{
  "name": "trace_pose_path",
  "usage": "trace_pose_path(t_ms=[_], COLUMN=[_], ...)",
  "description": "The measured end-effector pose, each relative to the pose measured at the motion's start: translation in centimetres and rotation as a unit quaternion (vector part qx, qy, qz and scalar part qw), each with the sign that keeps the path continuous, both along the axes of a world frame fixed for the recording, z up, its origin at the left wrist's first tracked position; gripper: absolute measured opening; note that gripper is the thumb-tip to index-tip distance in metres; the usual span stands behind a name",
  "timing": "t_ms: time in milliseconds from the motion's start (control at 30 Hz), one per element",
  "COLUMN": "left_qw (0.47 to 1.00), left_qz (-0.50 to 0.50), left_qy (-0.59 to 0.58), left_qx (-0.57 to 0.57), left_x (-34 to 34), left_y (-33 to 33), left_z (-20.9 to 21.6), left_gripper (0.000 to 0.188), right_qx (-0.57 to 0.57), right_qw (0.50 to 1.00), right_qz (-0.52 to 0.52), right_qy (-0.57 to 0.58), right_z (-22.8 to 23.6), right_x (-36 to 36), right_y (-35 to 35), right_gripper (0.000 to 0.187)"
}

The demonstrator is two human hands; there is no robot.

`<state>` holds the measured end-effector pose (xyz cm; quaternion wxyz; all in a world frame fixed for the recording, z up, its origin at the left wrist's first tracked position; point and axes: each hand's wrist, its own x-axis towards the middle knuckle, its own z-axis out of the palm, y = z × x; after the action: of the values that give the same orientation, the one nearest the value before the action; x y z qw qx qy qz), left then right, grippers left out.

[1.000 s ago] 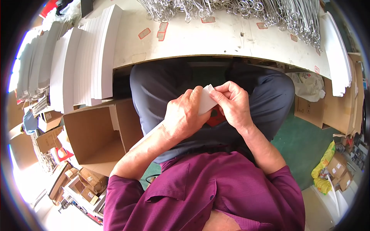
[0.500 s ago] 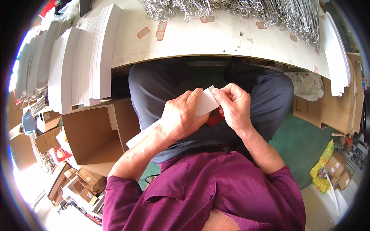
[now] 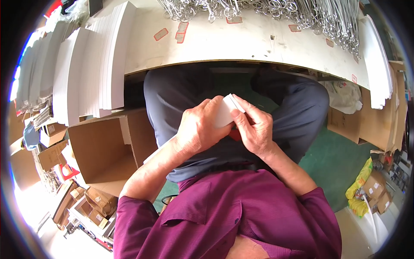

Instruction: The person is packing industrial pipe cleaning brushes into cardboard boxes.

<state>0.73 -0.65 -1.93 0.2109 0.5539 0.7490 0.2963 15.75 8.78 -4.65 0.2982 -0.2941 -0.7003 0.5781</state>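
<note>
Above my lap I hold a long, narrow white paper box [image 3: 224, 115], slanting from my left forearm up to the middle. My left hand [image 3: 199, 126] wraps round its body, the thumb side toward the far end. At that end my right hand [image 3: 256, 126] pinches a flap or edge between thumb and fingers. Part of the box's length is hidden behind my left hand and forearm. A small red patch [image 3: 235, 135] shows between my hands; what it is I cannot make out.
Stacks of flat white boxes [image 3: 113, 60] stand at the table's left. Many metal rods with ring ends [image 3: 302, 17] lie along the far side of the table [image 3: 207, 43]. An open cardboard box [image 3: 103, 149] sits left of my knee; more white sheets [image 3: 378, 64] lie at right.
My right fingers have shifted from the box's corner to lie across its end, thumb on the near face. The box end has moved slightly left, and its end edge now looks folded.
</note>
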Motion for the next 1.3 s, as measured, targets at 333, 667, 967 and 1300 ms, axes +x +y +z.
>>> trace_pose_path(t_ms=[333,667,967,1300], left_qw=[1.0,0.999,0.996,0.98], left_qz=[0.0,0.014,0.004,0.191], left_qy=[0.0,-0.024,-0.041,-0.009], left_qx=[0.012,-0.019,-0.074,-0.055], left_x=[-0.4,-0.3,-3.6,-6.3], left_y=[-0.1,0.7,-2.7,-3.0], left_z=[-0.2,0.6,4.0,5.3], left_gripper=[0.053,0.064,0.075,0.061], right_qx=[0.129,-0.04,-0.103,0.014], right_qw=[0.992,0.999,0.993,0.998], right_qz=[0.01,-0.017,-0.035,-0.03], right_qy=[0.005,0.003,0.052,0.054], right_z=[-0.5,0.5,1.8,2.0], right_x=[-0.3,-0.7,-1.5,-4.0], right_y=[-0.7,-0.1,5.1,7.9], right_gripper=[0.042,0.034,0.033,0.029])
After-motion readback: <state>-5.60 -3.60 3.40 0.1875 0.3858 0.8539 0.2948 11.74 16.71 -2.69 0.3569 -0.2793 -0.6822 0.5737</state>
